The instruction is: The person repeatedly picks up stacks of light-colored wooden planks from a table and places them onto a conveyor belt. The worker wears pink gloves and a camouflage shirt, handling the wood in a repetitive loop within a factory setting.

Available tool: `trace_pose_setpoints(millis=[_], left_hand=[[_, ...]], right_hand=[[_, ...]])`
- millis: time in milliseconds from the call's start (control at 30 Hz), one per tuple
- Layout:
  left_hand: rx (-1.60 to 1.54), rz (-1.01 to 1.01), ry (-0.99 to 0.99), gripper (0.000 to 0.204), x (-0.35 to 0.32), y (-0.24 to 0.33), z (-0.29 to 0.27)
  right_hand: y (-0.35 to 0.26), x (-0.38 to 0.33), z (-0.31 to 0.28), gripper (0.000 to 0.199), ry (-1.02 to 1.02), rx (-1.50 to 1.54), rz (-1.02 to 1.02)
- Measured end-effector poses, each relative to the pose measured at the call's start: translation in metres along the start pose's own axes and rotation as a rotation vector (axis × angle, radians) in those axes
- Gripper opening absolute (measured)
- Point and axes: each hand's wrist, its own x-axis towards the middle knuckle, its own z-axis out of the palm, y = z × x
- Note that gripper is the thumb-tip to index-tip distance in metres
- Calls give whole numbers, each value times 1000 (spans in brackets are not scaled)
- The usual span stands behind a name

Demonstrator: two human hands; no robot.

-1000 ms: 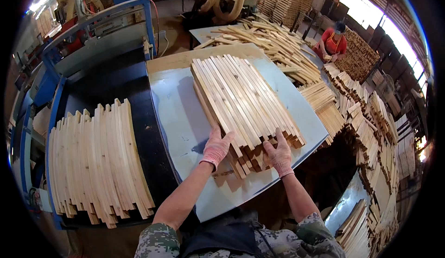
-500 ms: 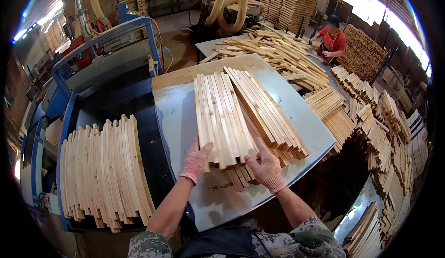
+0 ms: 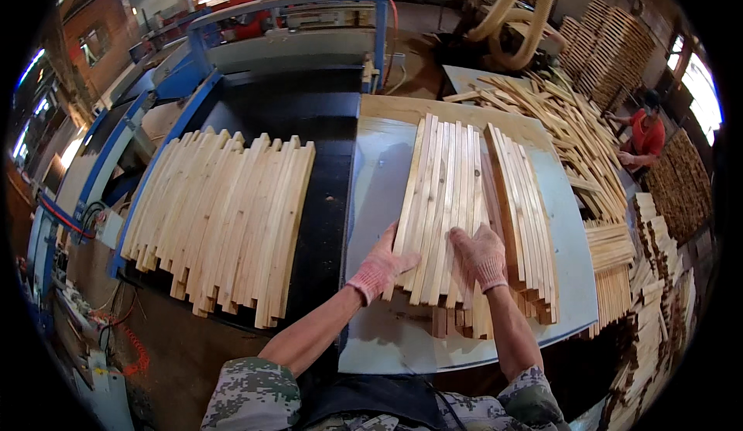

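Both my hands wear pinkish knit gloves and hold a row of pale wooden strips (image 3: 443, 187) between them. My left hand (image 3: 379, 265) is closed around the row's left edge near its close end, thumb over the top. On the right side, my right hand (image 3: 481, 259) presses in with its thumb on the upper faces; its other fingers are partly hidden. More strips show beneath the row's near end. Directly to the right lies another stack of strips (image 3: 526, 214). All of this rests on a pale grey-blue tabletop (image 3: 379, 346).
To the left, a wide row of strips (image 3: 224, 214) lies on the black bed (image 3: 325, 199) of a blue-framed machine (image 3: 290, 1). Loose strips (image 3: 542, 121) are heaped at the far right, near a co-worker in red (image 3: 646, 133). Beige hoses (image 3: 511, 21) hang behind.
The view has swung left, so the table and machine appear farther right. My right hand has shifted from the strips' near end to farther along their right side. My left hand keeps its hold.
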Motion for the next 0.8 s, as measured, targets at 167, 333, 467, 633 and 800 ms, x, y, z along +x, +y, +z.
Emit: trace_pose_setpoints(millis=[167,333,467,633,800], left_hand=[[44,26,136,98,-59,18,-58],[265,-33,250,98,-107,-2,-124],[982,-330,9,93,-109,40,-137],[1309,-577,50,74,-109,96,-146],[1284,0,141,70,-97,56,-164]], right_hand=[[-50,-39,27,66,-84,38,-168],[-90,-50,74,79,-374,-30,-212],[-75,-50,114,88,-428,-59,-208],[-91,-43,120,84,-438,23,-249],[-112,-36,153,75,-418,101,-335]])
